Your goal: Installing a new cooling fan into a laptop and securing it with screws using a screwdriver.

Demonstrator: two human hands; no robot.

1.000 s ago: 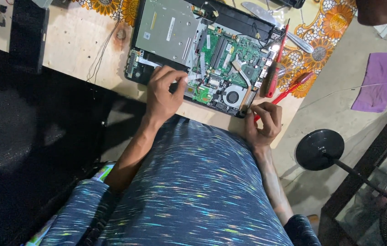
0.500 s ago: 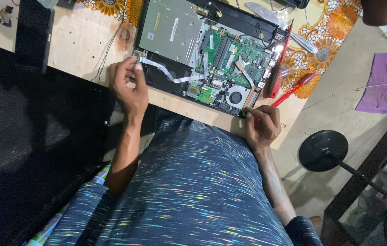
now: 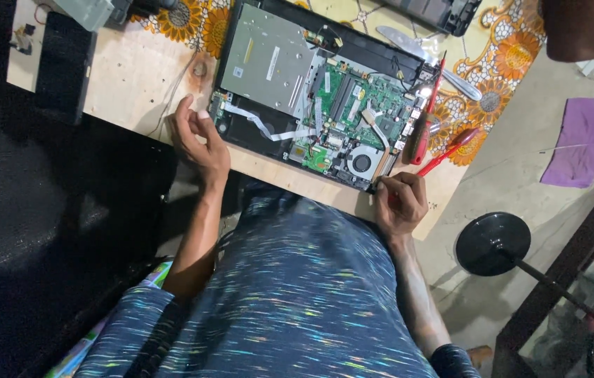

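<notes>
Right hand (image 3: 400,203) grip on opened laptop (image 3: 318,94) corner unclear

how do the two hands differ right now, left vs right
The left hand sits off the opened laptop's left corner, on bare wooden board; the right hand is at the laptop's near right corner by the fan. The left is loosely open with curled fingers and seems to hold nothing; the right is closed tight, pinching something too small to make out. Both are bare and sit at the table's near edge.
</notes>
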